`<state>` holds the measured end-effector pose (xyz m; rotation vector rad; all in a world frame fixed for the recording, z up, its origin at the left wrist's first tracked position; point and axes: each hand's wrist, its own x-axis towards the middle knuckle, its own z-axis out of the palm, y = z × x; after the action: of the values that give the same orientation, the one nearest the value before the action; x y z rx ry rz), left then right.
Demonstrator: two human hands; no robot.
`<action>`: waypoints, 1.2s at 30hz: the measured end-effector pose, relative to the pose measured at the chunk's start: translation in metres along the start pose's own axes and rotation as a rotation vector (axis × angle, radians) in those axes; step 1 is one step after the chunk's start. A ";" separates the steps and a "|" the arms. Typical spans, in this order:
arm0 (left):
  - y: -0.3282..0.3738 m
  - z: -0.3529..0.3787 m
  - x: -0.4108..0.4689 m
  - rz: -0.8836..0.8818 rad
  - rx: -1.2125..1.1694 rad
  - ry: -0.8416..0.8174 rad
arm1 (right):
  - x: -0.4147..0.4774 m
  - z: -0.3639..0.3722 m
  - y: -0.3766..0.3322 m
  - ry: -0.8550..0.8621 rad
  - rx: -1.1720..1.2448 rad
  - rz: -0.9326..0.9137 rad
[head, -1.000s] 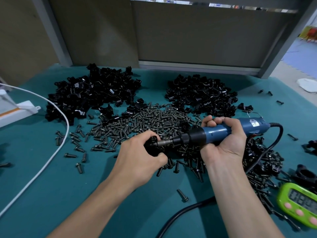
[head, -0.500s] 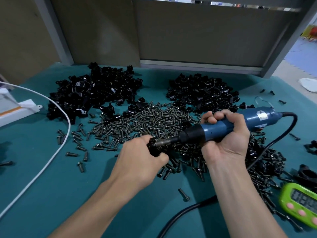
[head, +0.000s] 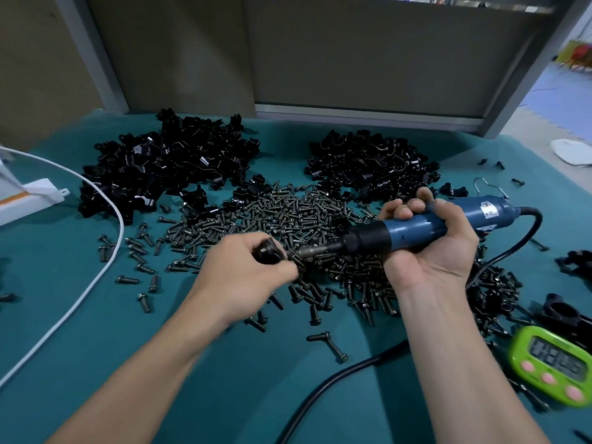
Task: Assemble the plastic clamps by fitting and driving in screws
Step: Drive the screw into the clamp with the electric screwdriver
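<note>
My left hand (head: 243, 277) grips a small black plastic clamp (head: 267, 250) just above the screw pile. In my right hand (head: 429, 241) is a blue electric screwdriver (head: 413, 230), lying nearly level and pointing left. Its metal bit (head: 315, 251) ends close to the clamp's right side, with a small gap showing between them. A heap of dark screws (head: 275, 216) spreads under both hands. Two heaps of black clamp halves lie behind it, one at the left (head: 166, 168) and one at the right (head: 371, 165).
The screwdriver's black cable (head: 336, 382) loops over the teal table (head: 96, 347) toward the near edge. A green timer (head: 554, 366) and black assembled clamps (head: 563, 312) sit at the right. A white cable (head: 96, 277) and white box (head: 28, 200) lie left. Panels wall off the back.
My left hand has drawn the clamp a little leftward off the bit, so the clamp now shows above my fingers. My right hand has tilted the screwdriver's rear upward.
</note>
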<state>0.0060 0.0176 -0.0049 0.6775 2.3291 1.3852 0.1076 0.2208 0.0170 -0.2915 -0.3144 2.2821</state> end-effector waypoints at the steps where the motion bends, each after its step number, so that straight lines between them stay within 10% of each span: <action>1: -0.002 -0.003 0.003 -0.008 -0.081 0.019 | 0.001 0.000 -0.003 0.049 0.022 -0.010; 9: -0.008 -0.004 0.013 -0.034 -0.314 0.089 | 0.003 -0.001 -0.003 0.258 -0.225 -0.001; 20: 0.001 -0.011 0.004 -0.119 -0.432 -0.054 | 0.005 -0.011 -0.016 0.406 -1.664 -0.156; 26: 0.004 -0.014 0.003 -0.144 -0.573 -0.125 | -0.008 0.004 -0.025 0.078 -2.120 -0.253; 30: 0.001 -0.015 0.006 -0.163 -0.585 -0.120 | -0.024 0.011 -0.028 -0.260 -2.328 0.017; 36: -0.001 -0.014 0.010 -0.195 -0.594 -0.084 | -0.038 0.003 -0.018 -0.294 -2.391 0.093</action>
<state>-0.0101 0.0127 0.0000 0.3112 1.7228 1.7854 0.1442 0.2043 0.0297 -0.9873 -2.9122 0.7416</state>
